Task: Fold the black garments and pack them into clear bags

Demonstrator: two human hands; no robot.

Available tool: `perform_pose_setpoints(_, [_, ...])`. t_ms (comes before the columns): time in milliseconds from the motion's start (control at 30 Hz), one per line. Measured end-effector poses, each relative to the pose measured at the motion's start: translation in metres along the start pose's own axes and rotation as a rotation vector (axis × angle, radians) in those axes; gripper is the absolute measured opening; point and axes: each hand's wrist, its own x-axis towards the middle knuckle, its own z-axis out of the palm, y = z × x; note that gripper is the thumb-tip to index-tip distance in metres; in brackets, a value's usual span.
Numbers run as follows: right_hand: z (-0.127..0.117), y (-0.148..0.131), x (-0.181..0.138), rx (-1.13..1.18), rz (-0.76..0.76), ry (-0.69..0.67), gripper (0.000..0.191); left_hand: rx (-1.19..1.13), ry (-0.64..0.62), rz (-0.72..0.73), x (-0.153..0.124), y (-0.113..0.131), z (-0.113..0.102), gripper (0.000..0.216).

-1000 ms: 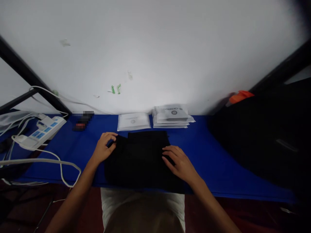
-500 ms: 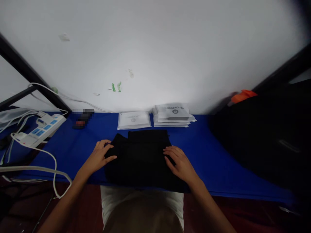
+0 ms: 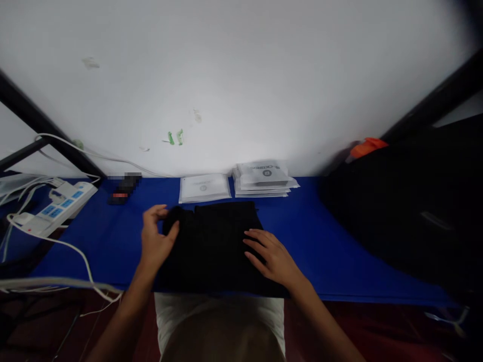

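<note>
A folded piece of black cloth (image 3: 215,246), perhaps a garment, lies on the blue tabletop right in front of me. At its upper left corner, my left hand (image 3: 156,236) has the edge between thumb and curled fingers, and the cloth bulges up there. My right hand (image 3: 271,256) rests on the right side of the cloth, palm down, fingers stretched out and slightly apart. How the layers are folded is hard to make out in the dark fabric.
Behind the cloth lie a flat white packet (image 3: 205,188) and a stack of white printed packets (image 3: 264,176), against the white wall. A power strip (image 3: 56,208) with white cables is at left, near a dark blurred-out object (image 3: 124,188). A large black pile (image 3: 396,201) covers the right side.
My left hand has turned more upright and closed on the cloth's left corner, which is now raised and rounded. My right hand stays flat on the cloth. The view has shifted slightly.
</note>
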Motion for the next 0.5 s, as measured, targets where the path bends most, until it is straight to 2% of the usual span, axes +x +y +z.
perform_pose_setpoints(100, [0.0,0.0,0.0,0.008,0.006,-0.002,0.027,0.022,-0.408,0.191,-0.019,0.01,0.021,0.05])
perform_pose_setpoints(133, [0.0,0.0,-0.001,0.013,0.011,-0.001,0.027,0.03,-0.524,0.208,-0.024,0.011,0.024,0.055])
perform_pose_setpoints(167, [0.001,0.001,-0.001,0.017,0.018,-0.002,0.027,0.016,-0.581,0.201,-0.028,0.011,0.025,0.058])
perform_pose_setpoints(200, [0.001,0.001,-0.001,0.02,0.025,-0.003,0.027,-0.02,-0.572,0.179,-0.031,0.009,0.024,0.056])
perform_pose_setpoints(233, [0.001,0.001,-0.001,0.021,0.032,-0.005,0.027,-0.061,-0.504,0.151,-0.034,0.006,0.023,0.051])
perform_pose_setpoints(300, [0.001,0.001,-0.002,0.021,0.045,-0.011,0.027,-0.071,-0.275,0.09,-0.04,-0.003,0.02,0.043])
perform_pose_setpoints(367, [0.002,0.002,-0.002,0.021,0.052,-0.01,0.027,0.072,-0.089,0.011,-0.047,-0.012,0.018,0.045])
perform_pose_setpoints(433, [0.002,0.002,-0.002,0.024,0.053,-0.007,0.026,0.276,-0.083,-0.062,-0.054,-0.018,0.018,0.048])
perform_pose_setpoints(500, [0.002,0.002,-0.002,0.027,0.054,-0.006,0.025,0.395,-0.164,-0.088,-0.06,-0.02,0.018,0.047])
